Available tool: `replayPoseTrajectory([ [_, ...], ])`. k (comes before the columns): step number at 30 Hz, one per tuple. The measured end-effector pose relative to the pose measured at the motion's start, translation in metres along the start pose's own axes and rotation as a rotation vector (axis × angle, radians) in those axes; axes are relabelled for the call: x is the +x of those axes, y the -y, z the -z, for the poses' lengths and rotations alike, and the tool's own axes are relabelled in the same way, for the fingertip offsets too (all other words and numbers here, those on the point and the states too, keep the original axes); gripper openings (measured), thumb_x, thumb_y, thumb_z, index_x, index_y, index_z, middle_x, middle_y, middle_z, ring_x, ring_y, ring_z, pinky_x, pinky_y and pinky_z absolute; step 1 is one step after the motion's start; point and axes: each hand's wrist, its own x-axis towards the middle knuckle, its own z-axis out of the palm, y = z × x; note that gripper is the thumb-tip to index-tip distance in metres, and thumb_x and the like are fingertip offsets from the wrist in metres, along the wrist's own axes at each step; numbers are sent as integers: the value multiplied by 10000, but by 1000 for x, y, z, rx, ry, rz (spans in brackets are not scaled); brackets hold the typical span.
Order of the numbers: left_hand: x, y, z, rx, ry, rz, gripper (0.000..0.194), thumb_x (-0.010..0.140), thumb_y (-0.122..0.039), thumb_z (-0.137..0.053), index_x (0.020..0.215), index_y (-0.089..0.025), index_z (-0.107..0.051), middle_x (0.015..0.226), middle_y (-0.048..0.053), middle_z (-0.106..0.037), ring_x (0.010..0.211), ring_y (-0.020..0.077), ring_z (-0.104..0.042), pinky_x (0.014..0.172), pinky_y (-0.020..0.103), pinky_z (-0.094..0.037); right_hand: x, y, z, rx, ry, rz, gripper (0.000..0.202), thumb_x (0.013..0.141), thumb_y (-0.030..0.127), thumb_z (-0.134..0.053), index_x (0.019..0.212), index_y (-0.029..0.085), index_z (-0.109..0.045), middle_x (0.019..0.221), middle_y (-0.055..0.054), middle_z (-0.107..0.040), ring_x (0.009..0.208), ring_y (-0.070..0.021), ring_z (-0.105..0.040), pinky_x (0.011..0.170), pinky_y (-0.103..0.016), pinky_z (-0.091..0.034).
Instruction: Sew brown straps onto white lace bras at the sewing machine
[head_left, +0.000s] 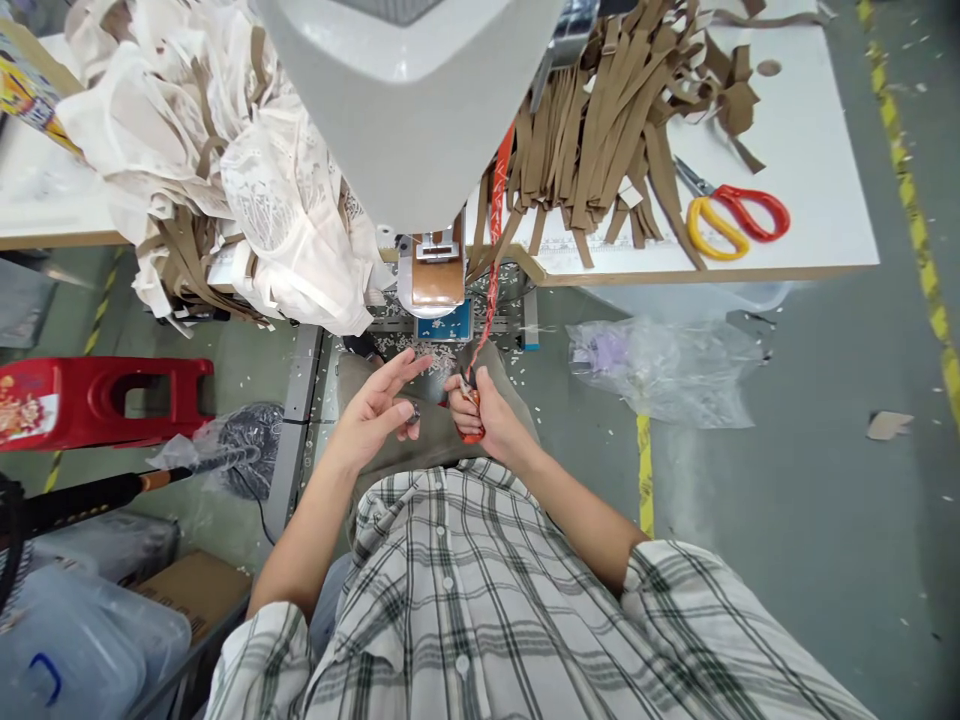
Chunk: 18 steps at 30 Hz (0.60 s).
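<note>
My right hand (487, 418) is closed around small thread snips (470, 398) with orange handles and dark blades pointing up. A red ribbon (493, 290) runs from the snips up beside the sewing machine (427, 120). My left hand (375, 413) is held to the left, apart from the snips, its fingers stretched out. Something small and dark (415, 412) shows at its thumb tip; I cannot tell what. Both hands are over my lap, below the machine's rounded end (431, 285). White lace bras (289, 220) with brown straps hang over the table edge at left.
Brown fabric straps (600, 130) are heaped on the white table (817, 200) at right, beside scissors (739, 220) with red and yellow handles. A red plastic stool (97, 400) stands at left, near clear bins (82, 630). A plastic bag (667, 370) lies on the floor.
</note>
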Motion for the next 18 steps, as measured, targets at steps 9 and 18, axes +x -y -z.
replayPoseTrajectory([
  [9, -9, -3, 1, 177, 32, -86, 719, 904, -271, -681, 1523, -443, -357, 1637, 120, -310, 681, 56, -607, 643, 240, -569, -11, -5, -10, -20, 204, -26, 353, 821, 494, -724, 946, 171, -656, 605, 86, -336, 485, -51, -232, 470, -241, -150],
  [18, -25, -13, -8, 694, -8, -145, 742, 911, -208, -612, 1561, -389, -303, 1619, 114, -328, 714, 95, -581, 687, 285, -553, -12, 3, -21, -118, 190, -67, 402, 768, 530, -740, 935, 171, -663, 564, 94, -304, 490, -64, -218, 465, -248, -145],
])
